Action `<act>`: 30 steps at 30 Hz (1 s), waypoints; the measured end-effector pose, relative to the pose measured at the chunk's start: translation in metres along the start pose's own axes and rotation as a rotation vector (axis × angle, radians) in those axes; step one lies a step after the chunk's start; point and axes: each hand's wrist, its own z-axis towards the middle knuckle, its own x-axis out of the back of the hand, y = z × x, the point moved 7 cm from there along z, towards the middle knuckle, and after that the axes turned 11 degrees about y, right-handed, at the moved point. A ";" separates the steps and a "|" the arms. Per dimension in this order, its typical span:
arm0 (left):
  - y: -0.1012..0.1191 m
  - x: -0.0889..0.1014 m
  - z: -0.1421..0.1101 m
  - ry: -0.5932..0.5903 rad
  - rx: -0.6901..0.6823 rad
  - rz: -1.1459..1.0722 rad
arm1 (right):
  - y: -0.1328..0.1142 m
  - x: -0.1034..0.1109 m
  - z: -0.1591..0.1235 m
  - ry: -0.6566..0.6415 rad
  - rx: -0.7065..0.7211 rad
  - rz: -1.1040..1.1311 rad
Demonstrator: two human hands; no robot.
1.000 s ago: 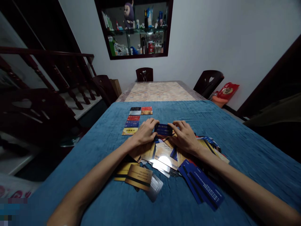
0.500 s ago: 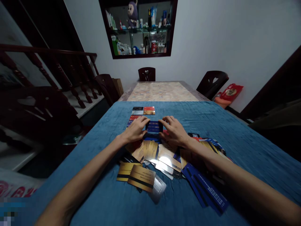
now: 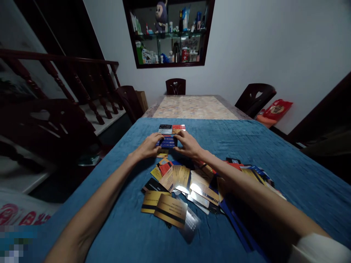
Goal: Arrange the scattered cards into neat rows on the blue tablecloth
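A dark blue card (image 3: 168,141) is held by its two short sides between my hands, just above the blue cloth. My left hand (image 3: 150,145) pinches its left side, thumb below and fingers above. On the other side my right hand (image 3: 188,144) grips the right edge in the same way. Right behind it lie a black-and-silver card (image 3: 165,129) and a red-and-gold card (image 3: 178,128), side by side. A yellow card (image 3: 163,153) shows in front of the held one. Nearer to me spreads a loose heap of cards, with a gold card (image 3: 171,211) on top.
The blue cloth (image 3: 115,204) covers the near part of a patterned table (image 3: 192,106). More cards (image 3: 255,173) lie under and beyond my right forearm. Chairs (image 3: 175,86) stand around the table, and a red bag (image 3: 278,109) is at the far right.
Both hands have moved the dark blue card left and slightly away from me, toward the laid-out cards. The yellow card in front of it has come into sight. The view has shifted slightly.
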 end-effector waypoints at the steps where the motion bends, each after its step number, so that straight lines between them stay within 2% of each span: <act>1: -0.005 -0.001 -0.001 -0.003 0.013 -0.004 | 0.000 -0.005 0.003 -0.003 -0.009 0.017; 7: -0.030 -0.005 -0.007 -0.052 0.099 -0.006 | 0.005 -0.036 0.015 -0.050 -0.114 0.106; 12: -0.045 -0.008 -0.011 -0.076 0.169 -0.031 | 0.008 -0.051 0.019 -0.079 -0.156 0.155; 19: -0.058 -0.016 -0.015 -0.098 0.221 -0.031 | 0.009 -0.059 0.021 -0.138 -0.195 0.170; 30: -0.060 -0.024 -0.017 -0.130 0.191 0.003 | 0.009 -0.062 0.019 -0.186 -0.192 0.152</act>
